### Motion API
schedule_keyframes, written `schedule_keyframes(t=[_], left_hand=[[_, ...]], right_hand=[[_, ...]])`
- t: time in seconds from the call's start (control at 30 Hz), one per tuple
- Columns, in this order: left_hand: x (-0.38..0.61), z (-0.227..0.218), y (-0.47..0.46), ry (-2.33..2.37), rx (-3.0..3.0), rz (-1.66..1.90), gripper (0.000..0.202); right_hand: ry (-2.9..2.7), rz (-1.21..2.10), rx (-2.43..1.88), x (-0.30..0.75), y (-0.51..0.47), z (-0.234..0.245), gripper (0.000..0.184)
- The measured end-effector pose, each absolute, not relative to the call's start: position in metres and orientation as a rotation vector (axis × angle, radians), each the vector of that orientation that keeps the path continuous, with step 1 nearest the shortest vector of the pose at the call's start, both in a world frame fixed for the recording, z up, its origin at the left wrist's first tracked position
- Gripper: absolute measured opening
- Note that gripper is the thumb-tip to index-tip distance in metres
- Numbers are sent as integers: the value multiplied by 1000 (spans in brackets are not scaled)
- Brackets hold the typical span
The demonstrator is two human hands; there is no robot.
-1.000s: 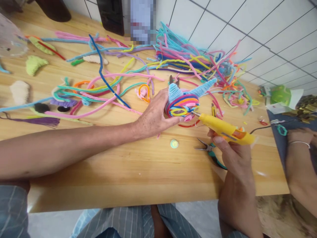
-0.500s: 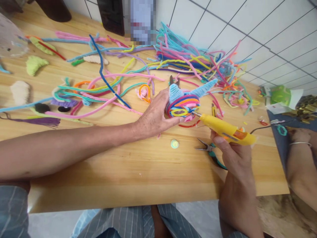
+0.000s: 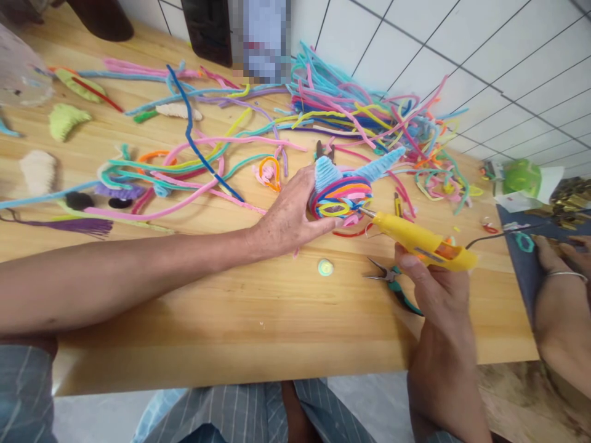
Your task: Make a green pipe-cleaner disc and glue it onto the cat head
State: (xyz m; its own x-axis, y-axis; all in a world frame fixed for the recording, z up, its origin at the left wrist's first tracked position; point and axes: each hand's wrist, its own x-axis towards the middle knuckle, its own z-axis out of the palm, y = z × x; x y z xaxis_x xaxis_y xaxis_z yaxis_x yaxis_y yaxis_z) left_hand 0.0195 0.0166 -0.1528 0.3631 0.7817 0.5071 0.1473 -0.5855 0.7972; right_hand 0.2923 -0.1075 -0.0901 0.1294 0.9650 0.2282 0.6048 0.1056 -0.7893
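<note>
My left hand (image 3: 293,212) is closed around a colourful pipe-cleaner figure (image 3: 341,195) with two light-blue pointed pieces on top and striped pink, blue, orange and yellow rings on its front. In my right hand (image 3: 434,283) is a yellow hot glue gun (image 3: 415,237), its metal nozzle touching or almost touching the figure's front. Below the gun lie green-handled pliers (image 3: 392,280) with their jaws apart. A small pale yellow-green disc (image 3: 325,267) rests on the table in front of the figure.
Loose pipe cleaners (image 3: 337,98) are heaped at the back by the tiled wall. More pipe cleaners and small fuzzy pieces (image 3: 67,120) spread over the left side. A black cable (image 3: 494,237) runs right from the glue gun. Another person's arm (image 3: 561,307) is at the right edge.
My hands, the figure and the glue gun stay almost in place. At the right edge the other person's arm has shifted, and a second hand shows there now.
</note>
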Motion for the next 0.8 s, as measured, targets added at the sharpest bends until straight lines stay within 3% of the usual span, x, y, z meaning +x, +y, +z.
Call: schedule_keyframes(t=[0.2,0.5,0.8], left_hand=[[21,-153,17,787,1957,1273,62],[20,-151,15,837,1950,1233,64],[20,-151,18,842,1941,1221,63]], right_hand=[[-1608,596,-1553,288,-106,-87,21],[-1536,624,-1539,288,-107,-88,11],[-1471,729,-1484,287,-107,-94,21]])
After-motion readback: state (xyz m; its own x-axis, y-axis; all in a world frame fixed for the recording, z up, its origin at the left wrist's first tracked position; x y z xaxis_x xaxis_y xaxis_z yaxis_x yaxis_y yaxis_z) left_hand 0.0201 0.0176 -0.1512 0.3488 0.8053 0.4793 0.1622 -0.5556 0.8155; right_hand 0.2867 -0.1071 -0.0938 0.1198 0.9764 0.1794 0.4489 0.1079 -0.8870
